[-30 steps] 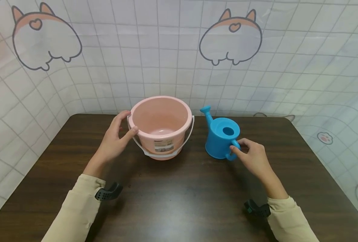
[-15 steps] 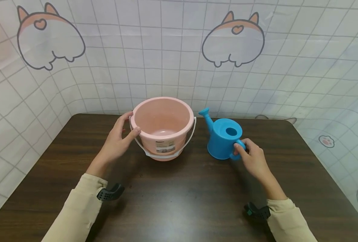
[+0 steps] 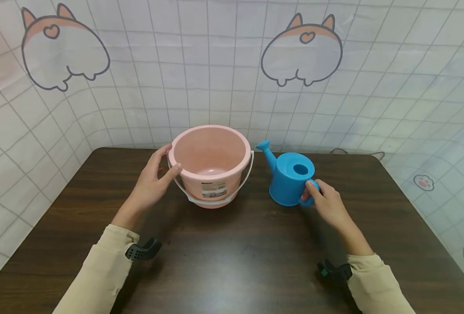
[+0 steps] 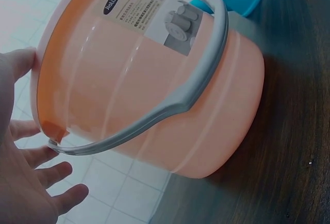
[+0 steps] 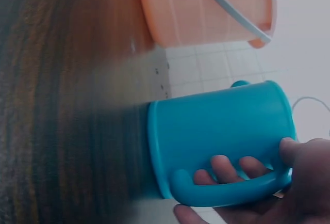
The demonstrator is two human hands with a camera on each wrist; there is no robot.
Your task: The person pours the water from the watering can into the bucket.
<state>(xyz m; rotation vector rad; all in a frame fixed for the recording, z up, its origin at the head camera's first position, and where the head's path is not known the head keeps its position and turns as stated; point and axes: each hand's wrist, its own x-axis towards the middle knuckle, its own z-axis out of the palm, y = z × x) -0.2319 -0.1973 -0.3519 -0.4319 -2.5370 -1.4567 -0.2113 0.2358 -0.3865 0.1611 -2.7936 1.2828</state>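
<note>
The handle (image 5: 227, 192) of the blue watering can (image 3: 288, 185) is gripped by the curled fingers of the right hand (image 3: 328, 204) and partly covered by them. The can is stood upright on the desk (image 3: 236, 270), its long axis vertical, its spout (image 3: 269, 158) angled up and leftward, mostly hidden in the right wrist view. The pink bucket (image 3: 192, 187), cut off in both wrist views, is touched at the rim by the spread left hand (image 3: 147, 185).

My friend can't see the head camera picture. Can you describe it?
A person's right grip holds a blue watering can by its handle, while the left grip touches the rim of a pink bucket. Both stand on a dark table before a white gridded backdrop.
</note>
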